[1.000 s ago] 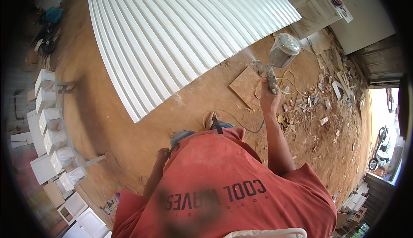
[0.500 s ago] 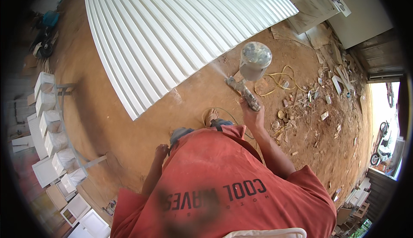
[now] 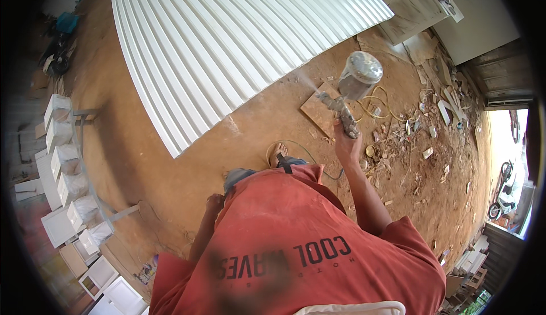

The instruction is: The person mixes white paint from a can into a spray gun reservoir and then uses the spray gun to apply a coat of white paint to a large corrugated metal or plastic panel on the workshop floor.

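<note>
My right hand (image 3: pixel 347 141) is wrapped round the handle of a paint spray gun (image 3: pixel 339 110), its metal body splattered with paint. On top of the gun sits a see-through paint cup (image 3: pixel 360 75), stained grey and white. A fine mist leaves the nozzle toward the near edge of a large white ribbed panel (image 3: pixel 244 47). The gun is apart from the panel, on its right side. Down beside my left hip hangs my left hand (image 3: pixel 215 202), its fingers too dark and small to make out.
A yellow hose (image 3: pixel 382 104) lies on the dirt floor amid scattered scraps, near a flat brown board (image 3: pixel 318 110). White box-like pieces (image 3: pixel 71 158) stand in a row on a rack at left. Pale cabinets (image 3: pixel 406 7) are at the far right, a motorbike (image 3: pixel 503 195) outside the opening.
My right hand has carried the spray gun to the right, uncovering more of the brown board. Mist still comes from the nozzle. My left hand stays by my hip.
</note>
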Available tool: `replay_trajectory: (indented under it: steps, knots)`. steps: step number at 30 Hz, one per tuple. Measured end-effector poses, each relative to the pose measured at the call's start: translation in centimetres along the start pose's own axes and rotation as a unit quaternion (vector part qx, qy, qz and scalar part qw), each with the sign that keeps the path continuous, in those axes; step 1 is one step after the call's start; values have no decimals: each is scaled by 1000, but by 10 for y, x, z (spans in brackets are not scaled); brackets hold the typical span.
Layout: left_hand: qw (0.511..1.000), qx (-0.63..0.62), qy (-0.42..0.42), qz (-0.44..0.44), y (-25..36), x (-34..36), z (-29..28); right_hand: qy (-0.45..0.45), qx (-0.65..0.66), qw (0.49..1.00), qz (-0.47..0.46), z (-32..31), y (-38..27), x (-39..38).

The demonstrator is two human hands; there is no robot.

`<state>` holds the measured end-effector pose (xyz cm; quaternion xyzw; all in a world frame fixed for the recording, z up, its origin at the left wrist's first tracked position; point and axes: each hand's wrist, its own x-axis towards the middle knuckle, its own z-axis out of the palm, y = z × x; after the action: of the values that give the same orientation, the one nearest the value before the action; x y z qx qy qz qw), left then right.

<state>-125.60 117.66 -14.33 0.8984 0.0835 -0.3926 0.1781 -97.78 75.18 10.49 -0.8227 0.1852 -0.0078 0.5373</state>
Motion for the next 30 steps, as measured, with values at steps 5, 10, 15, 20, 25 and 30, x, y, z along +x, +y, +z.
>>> replay_trajectory:
  steps: [5, 10, 15, 20, 25, 30]
  knots:
    - [965, -185, 178, 44, 11, 22, -15, 122, 16, 991, -49, -13, 6, 25]
    - [914, -376, 150, -13, 75, 37, -83, 127, -4, 992, -28, -6, 18, 20]
    - [911, -385, 144, -26, 82, 34, -94, 39, 31, 998, -30, 19, 24, 3]
    - [946, -294, 119, -63, 36, 20, -58, -1, 38, 998, -54, 33, 14, 3]
    - [974, -185, 113, -64, -1, -1, -49, 52, -4, 997, -53, 63, -21, 29]
    - [984, -139, 105, -47, -67, -2, -25, 34, 9, 994, -99, 117, -66, 52]
